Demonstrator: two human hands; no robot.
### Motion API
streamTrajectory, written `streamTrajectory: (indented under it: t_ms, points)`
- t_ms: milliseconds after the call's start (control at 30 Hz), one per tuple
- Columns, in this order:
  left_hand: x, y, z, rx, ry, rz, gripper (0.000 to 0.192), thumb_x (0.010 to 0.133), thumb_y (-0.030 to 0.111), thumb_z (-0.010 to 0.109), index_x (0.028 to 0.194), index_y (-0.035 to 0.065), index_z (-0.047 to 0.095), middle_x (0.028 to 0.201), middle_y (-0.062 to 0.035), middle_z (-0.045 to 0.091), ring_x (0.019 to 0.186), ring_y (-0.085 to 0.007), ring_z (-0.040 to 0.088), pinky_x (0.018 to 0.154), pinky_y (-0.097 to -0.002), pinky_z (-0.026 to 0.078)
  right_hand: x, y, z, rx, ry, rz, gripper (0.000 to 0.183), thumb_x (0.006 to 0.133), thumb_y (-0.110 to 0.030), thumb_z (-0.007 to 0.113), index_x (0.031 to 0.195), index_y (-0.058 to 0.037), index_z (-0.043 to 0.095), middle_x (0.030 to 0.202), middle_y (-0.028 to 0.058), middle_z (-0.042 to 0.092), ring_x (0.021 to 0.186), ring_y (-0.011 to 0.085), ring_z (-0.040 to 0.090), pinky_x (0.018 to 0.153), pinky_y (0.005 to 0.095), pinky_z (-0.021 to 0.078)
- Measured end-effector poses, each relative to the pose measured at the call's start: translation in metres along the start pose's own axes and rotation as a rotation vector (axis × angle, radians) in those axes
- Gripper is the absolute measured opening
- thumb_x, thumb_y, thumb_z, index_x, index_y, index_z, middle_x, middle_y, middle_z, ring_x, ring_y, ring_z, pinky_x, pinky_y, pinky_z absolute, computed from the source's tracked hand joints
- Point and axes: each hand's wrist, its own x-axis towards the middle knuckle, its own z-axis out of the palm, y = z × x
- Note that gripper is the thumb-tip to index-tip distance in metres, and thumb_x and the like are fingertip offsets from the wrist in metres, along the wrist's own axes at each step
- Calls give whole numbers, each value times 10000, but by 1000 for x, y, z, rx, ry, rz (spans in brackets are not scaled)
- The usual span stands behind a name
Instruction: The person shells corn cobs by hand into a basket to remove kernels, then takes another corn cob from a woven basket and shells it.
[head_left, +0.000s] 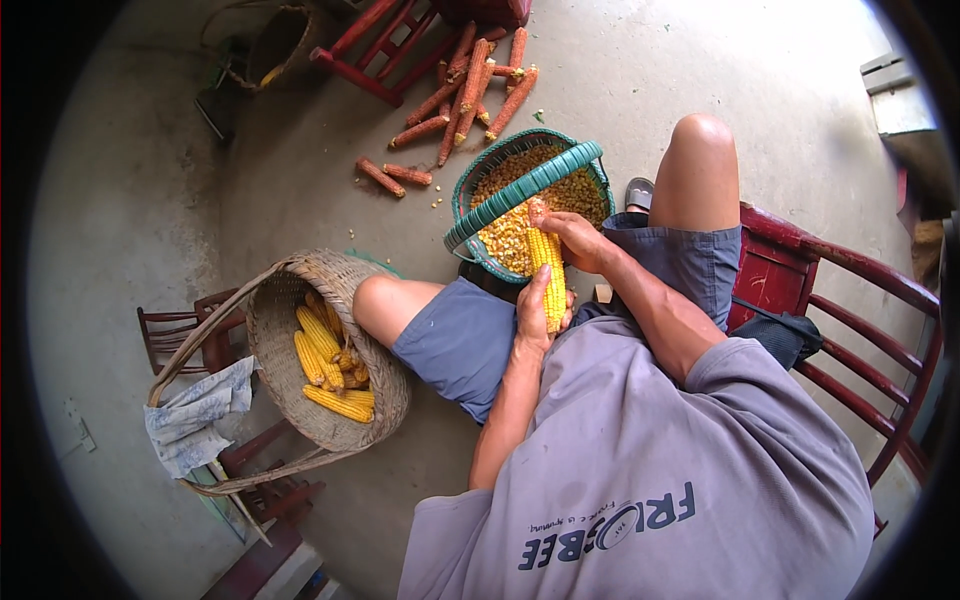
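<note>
My left hand is wrapped around the lower part of a yellow corn cob. The fingers of my right hand press on its upper end, where reddish bare core shows. This end lies over a green woven basket with an arched handle, holding loose corn kernels. Beside my left knee, a large wicker basket contains several unshelled yellow corn cobs.
Several bare red corncobs lie piled on the floor beyond the green basket, near a red wooden chair. Another red chair stands at the right. A patterned cloth hangs on the wicker basket's handle.
</note>
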Motion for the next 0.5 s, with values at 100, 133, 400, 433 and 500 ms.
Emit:
streamTrajectory:
  t_ms: [100,133,400,433,500]
  points:
    - [-1,0,2,24,16,14,456,945,505,517,997,53,542,640,-106,569,385,-162,487,344,-246,400,5,6,-3,-87,-11,-27,323,936,-319,570,1093,-38,590,862,34,611,761,135,578,656,305,464]
    - [-1,1,2,36,18,18,455,945,504,516,993,52,541,637,-105,568,387,-163,490,344,-248,401,7,8,-2,-111,14,-47,331,947,-337,554,1075,-35,592,850,36,608,751,133,572,652,301,460]
    - [2,-4,3,162,77,46,418,938,470,558,988,55,542,622,-92,562,387,-158,496,331,-263,415,0,7,2,-93,80,-84,373,967,-379,520,1025,-20,600,871,49,614,755,134,562,669,299,456]
    - [2,-3,5,157,72,46,411,937,461,566,990,54,542,619,-89,561,386,-155,496,329,-265,416,-1,5,1,-81,79,-100,373,969,-371,516,1036,-13,598,896,59,622,780,138,573,690,307,466]
    - [4,-4,5,170,90,69,410,939,458,565,987,52,544,613,-86,558,378,-154,490,326,-265,413,-5,3,6,-71,74,-113,373,971,-362,513,1048,-7,596,921,68,630,805,142,583,712,316,475]
